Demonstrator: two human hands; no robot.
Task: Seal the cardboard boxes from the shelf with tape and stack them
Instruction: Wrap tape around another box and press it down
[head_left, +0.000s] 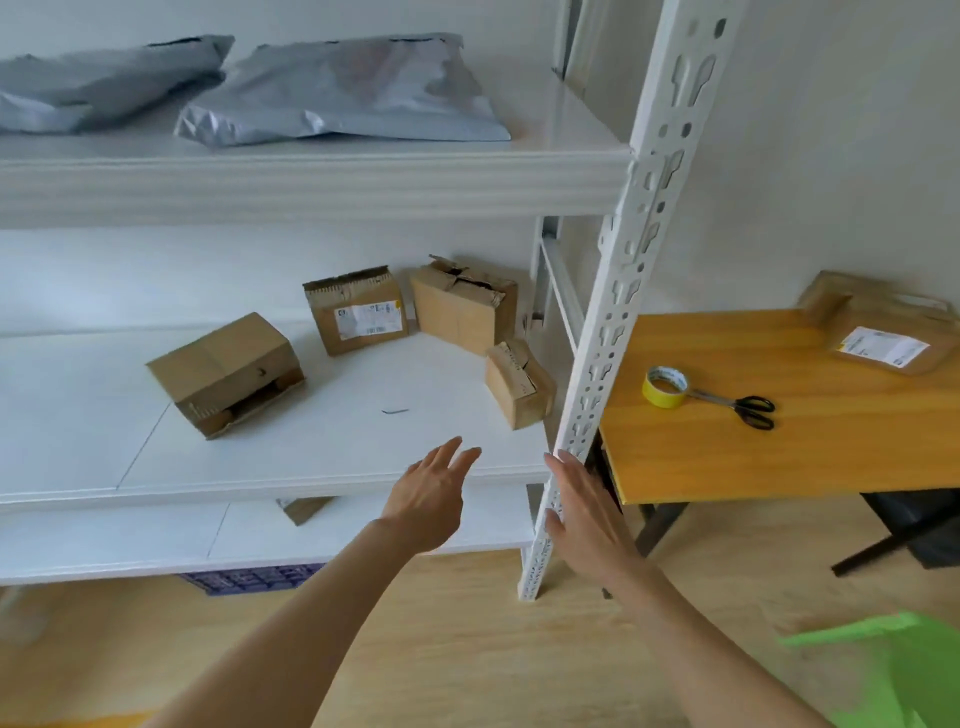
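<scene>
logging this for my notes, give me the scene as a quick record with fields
boxes: four cardboard boxes on the middle shelf
left hand: open, stretched toward the shelf, empty
right hand: open, flat against the shelf post
tape: yellow tape roll on the wooden table, beside the scissors
table box: one labelled box, far corner
top shelf: two grey bags

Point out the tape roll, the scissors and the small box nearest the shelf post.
Tape roll (661, 398): head view, on its yellow outer wall.
Scissors (730, 403): head view, on the metal near the pivot.
Small box (519, 387): head view, on its front face.
</scene>
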